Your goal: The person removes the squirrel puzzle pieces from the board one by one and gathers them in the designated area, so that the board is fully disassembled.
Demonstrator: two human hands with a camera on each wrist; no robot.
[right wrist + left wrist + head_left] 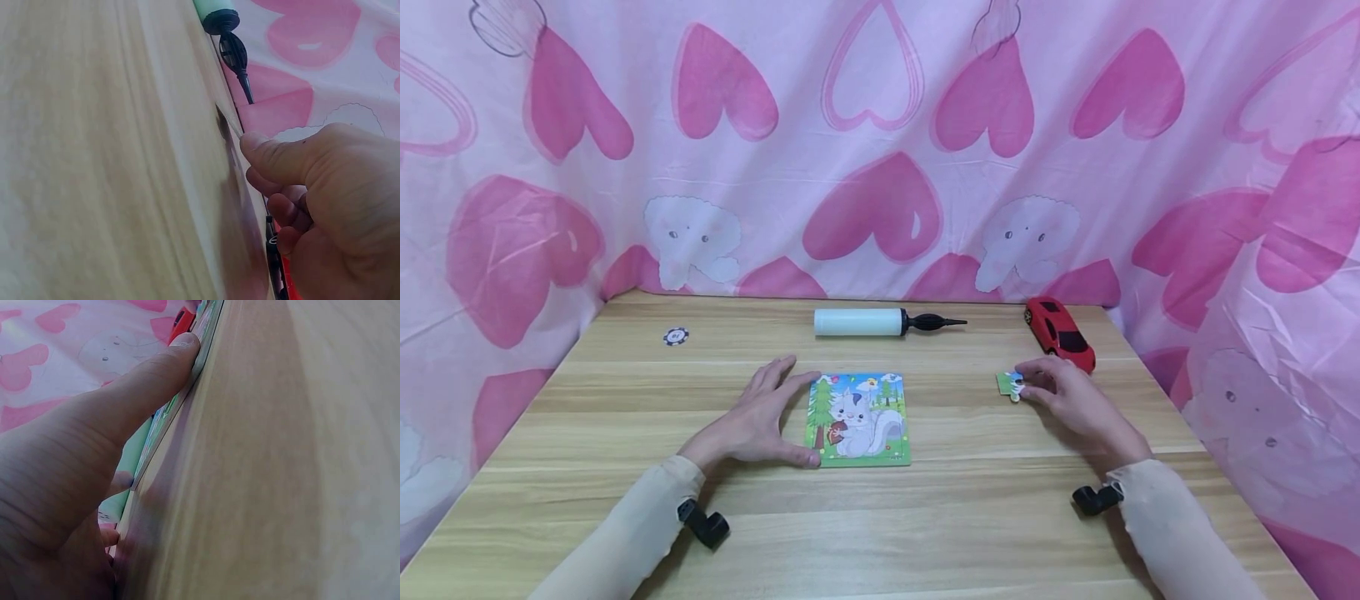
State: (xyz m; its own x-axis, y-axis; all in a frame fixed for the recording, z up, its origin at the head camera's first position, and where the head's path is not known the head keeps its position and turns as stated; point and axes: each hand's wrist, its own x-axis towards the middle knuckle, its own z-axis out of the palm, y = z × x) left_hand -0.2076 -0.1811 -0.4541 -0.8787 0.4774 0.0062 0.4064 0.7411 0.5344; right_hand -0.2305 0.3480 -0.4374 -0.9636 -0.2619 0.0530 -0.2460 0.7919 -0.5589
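Note:
A square jigsaw puzzle [867, 433] with a white squirrel picture lies flat in the middle of the table. My left hand [758, 419] spreads along its left side, index fingertip by the upper left corner and thumb on the lower left corner. In the left wrist view the thumb [144, 394] reaches straight onto the puzzle's edge. Off to the right, my right hand [1072, 402] pinches a small puzzle piece [1009, 384], green with some white, between thumb and fingers. Seen edge-on in the right wrist view, that piece [230, 119] tilts close over the tabletop.
Behind the puzzle lies a pale green hand pump [859, 322] with a black nozzle. A red toy car [1060, 332] stands just beyond the right hand. Toward the back left lies a poker chip [676, 336]. Pink heart-patterned cloth [872, 208] hangs around the table.

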